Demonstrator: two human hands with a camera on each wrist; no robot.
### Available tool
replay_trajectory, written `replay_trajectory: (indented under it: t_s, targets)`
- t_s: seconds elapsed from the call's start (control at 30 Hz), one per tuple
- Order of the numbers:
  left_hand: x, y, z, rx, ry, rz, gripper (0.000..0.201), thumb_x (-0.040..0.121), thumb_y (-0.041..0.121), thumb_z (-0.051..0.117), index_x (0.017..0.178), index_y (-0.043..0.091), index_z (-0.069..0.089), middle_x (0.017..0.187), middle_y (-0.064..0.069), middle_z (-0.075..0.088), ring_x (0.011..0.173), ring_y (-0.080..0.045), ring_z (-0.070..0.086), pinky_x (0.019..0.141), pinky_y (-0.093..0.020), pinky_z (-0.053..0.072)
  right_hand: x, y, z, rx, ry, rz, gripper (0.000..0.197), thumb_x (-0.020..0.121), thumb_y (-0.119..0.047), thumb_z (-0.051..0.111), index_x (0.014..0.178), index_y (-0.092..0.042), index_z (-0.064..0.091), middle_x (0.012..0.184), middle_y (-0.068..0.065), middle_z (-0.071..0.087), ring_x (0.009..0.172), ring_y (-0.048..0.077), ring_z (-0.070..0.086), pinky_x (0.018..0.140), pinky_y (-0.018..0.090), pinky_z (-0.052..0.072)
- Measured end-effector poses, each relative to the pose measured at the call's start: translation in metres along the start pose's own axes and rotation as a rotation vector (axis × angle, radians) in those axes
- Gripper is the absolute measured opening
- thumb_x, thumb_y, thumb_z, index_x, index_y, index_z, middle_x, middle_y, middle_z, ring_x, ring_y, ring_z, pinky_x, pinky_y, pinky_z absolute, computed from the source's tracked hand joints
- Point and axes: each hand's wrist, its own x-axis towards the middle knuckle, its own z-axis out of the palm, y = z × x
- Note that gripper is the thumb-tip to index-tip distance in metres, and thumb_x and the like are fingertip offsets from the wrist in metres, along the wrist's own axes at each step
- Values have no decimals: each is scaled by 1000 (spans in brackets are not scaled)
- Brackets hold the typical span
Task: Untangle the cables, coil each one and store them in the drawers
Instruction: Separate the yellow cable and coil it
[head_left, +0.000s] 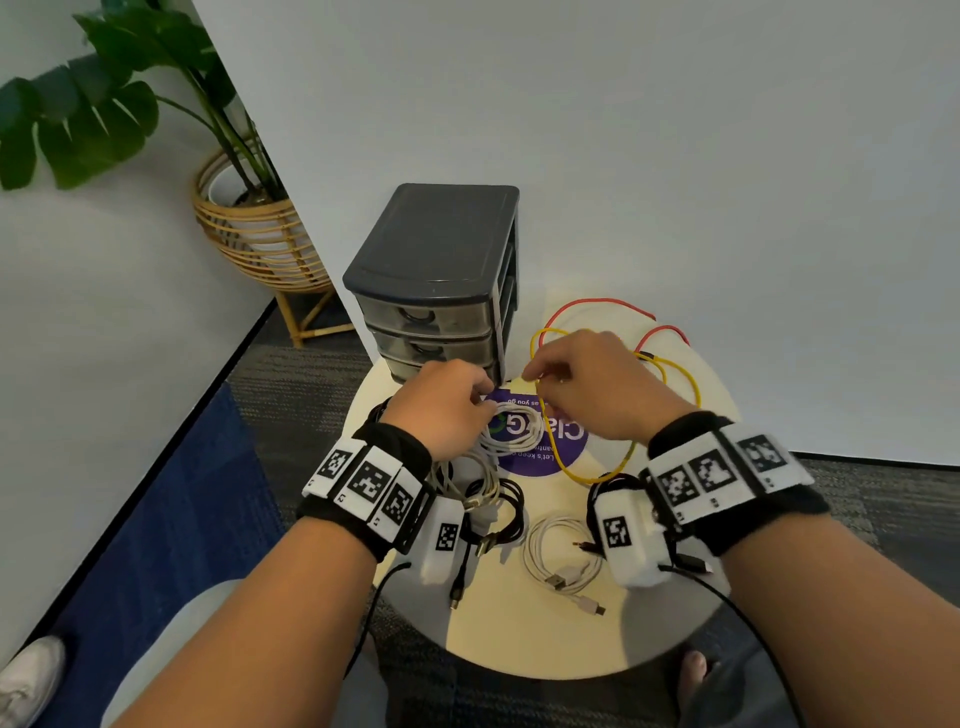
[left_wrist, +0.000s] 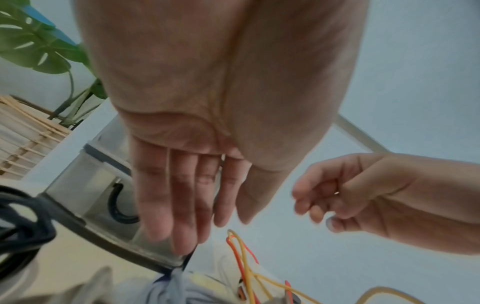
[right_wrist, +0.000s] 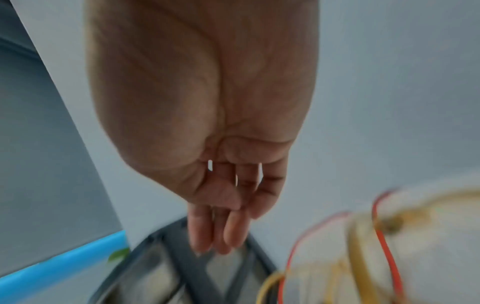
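Observation:
A dark grey three-drawer unit (head_left: 436, 270) (left_wrist: 91, 185) (right_wrist: 182, 267) stands at the back of a small round table (head_left: 519, 639), drawers shut. Loose yellow cable (head_left: 592, 475) (left_wrist: 246, 265) (right_wrist: 267, 283) and red cable (head_left: 597, 300) (left_wrist: 235, 253) (right_wrist: 384, 246) loop over each other on the right. My left hand (head_left: 483, 395) (left_wrist: 207, 226) hovers with straight fingers over a white coil (head_left: 511, 439), holding nothing. My right hand (head_left: 535, 376) (right_wrist: 221, 242) (left_wrist: 324, 209) hangs loosely curled just above the yellow loop, and no cable shows in it.
Nearer me lie a black cable bundle (head_left: 511, 512) and another white coil (head_left: 545, 561) with USB plugs. A purple round sticker (head_left: 571, 441) marks the tabletop. A potted plant in a rattan stand (head_left: 249, 223) sits on the floor at the left, by the wall.

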Motion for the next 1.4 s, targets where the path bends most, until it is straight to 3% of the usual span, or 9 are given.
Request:
replay_trajectory:
  t_s: [0.1,0.2,0.33,0.43,0.57,0.7,0.93,1.17,1.4]
  targets:
    - [-2,5,-2,-105,60,70,30,101,27,60,130,21,67,121,4,71,110,-11,64,99,-33,53,-16,3,-48,60,70,-54,48,78,13,53,89,-28,76,91,-11,71,89,6,65,82,27,52]
    - [-5,16,-2,-232,90,149,29,101,23,60,129,22,68,117,8,71,105,-2,64,92,-19,51,-38,16,-80,-126,-40,-13,66,70,14,46,89,-42,75,117,-12,65,111,10,56,97,36,46]
    - [-9,37,2,-305,45,252,27,101,20,62,126,23,69,117,11,70,108,1,63,96,-22,52,-51,31,-64,-382,-231,94,40,84,-10,74,104,-45,71,122,-18,52,123,13,45,111,50,33]
    - [-12,54,7,-243,-36,288,30,102,27,60,131,24,66,123,11,67,113,-1,60,101,-27,50,-48,35,-53,-353,-119,69,11,87,-35,77,97,-38,75,114,-14,60,120,17,51,107,50,36]
    - [-15,69,3,-279,-99,286,41,101,37,60,140,27,54,125,7,67,116,-7,60,101,-32,49,-42,29,-56,-72,120,-117,8,88,-29,77,95,-34,78,103,-10,68,103,17,62,97,48,47]
    - [-16,74,-24,-389,53,302,13,104,28,54,114,25,62,88,5,74,74,1,64,70,-28,46,-39,2,-63,141,322,-264,7,92,-29,74,95,-25,79,95,-9,71,94,9,65,88,34,50]
    - [-41,80,-82,-518,295,311,21,103,25,55,92,24,74,57,5,61,61,-14,60,71,-35,51,-36,-54,-126,186,448,-399,14,96,-27,70,96,-17,79,85,-4,75,85,16,70,85,41,56]
    - [-71,92,-130,-660,449,396,27,105,19,54,85,13,71,67,15,64,77,-9,65,84,-22,51,-53,-127,-205,299,655,-458,16,95,-27,70,95,-12,77,66,3,61,55,19,63,61,35,59]
    - [-84,82,-142,-570,465,340,28,104,29,55,86,15,71,100,-16,71,92,-24,63,81,-27,42,-69,-162,-256,567,1004,-431,17,86,-37,69,81,-23,77,54,-8,45,52,16,38,56,30,34]
